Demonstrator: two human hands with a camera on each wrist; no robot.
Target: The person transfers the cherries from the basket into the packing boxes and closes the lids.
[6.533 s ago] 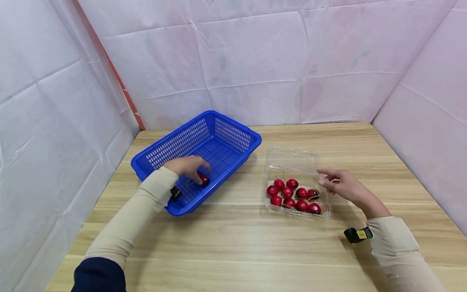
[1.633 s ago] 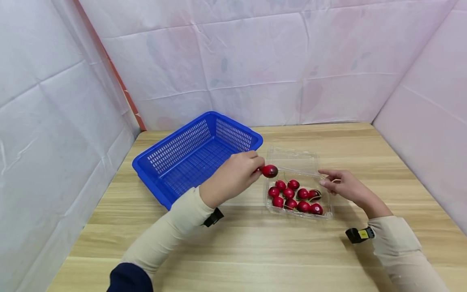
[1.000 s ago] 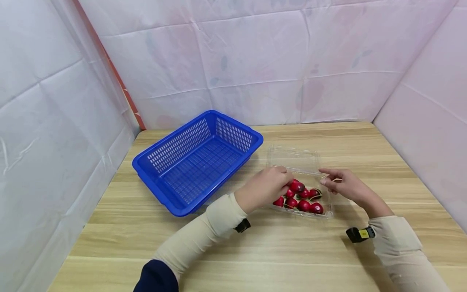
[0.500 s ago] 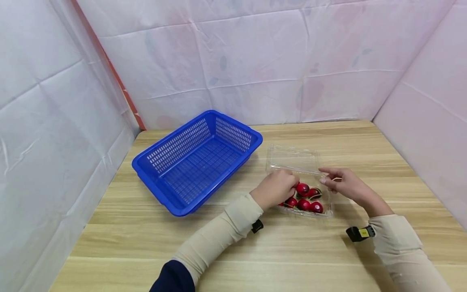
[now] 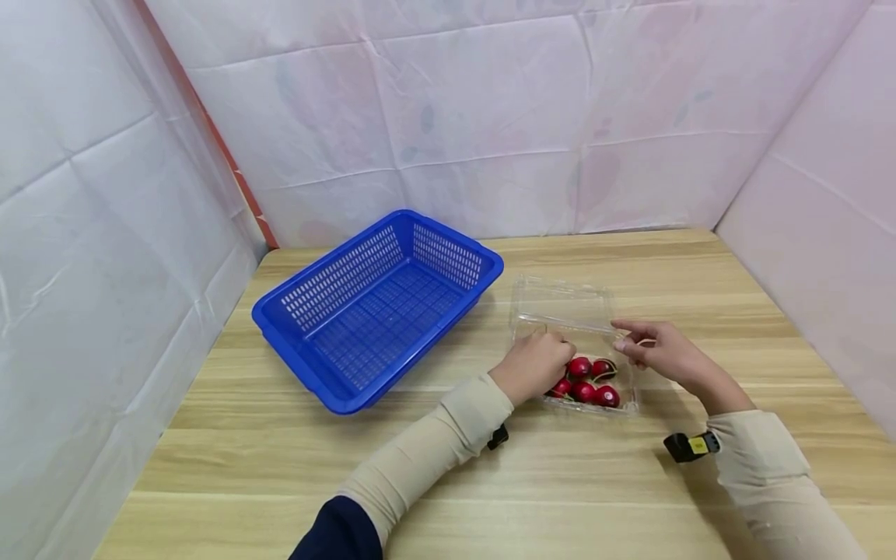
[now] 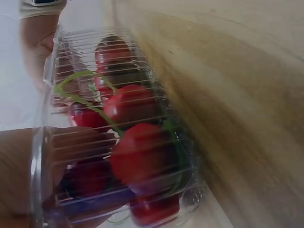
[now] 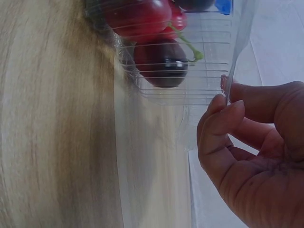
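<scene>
In the head view my left hand [image 5: 535, 364] reaches into the clear plastic clamshell box [image 5: 628, 406], its fingers curled down among red cherries [image 5: 605, 396]. The left wrist view, looking through the ribbed wall, shows the fingers around a dark cherry [image 6: 88, 176], higher than the front cherries. My left hand hides part of the box's contents in the head view. At the box's right side my right hand [image 5: 661, 354] pinches the rim between thumb and fingers, plain in the right wrist view. The clear lid [image 5: 563, 302] lies folded back behind the box.
A blue perforated basket [image 5: 490, 263] stands left of the box, no fruit visible inside it. Both sit on a wooden table [image 5: 448, 498]. White cloth walls [image 5: 490, 117] enclose the back and sides.
My left hand came from the blue basket with a cherry, moved right and lowered it into the clamshell box. Over the last half second it shifted only slightly. The right hand stayed at the rim.
</scene>
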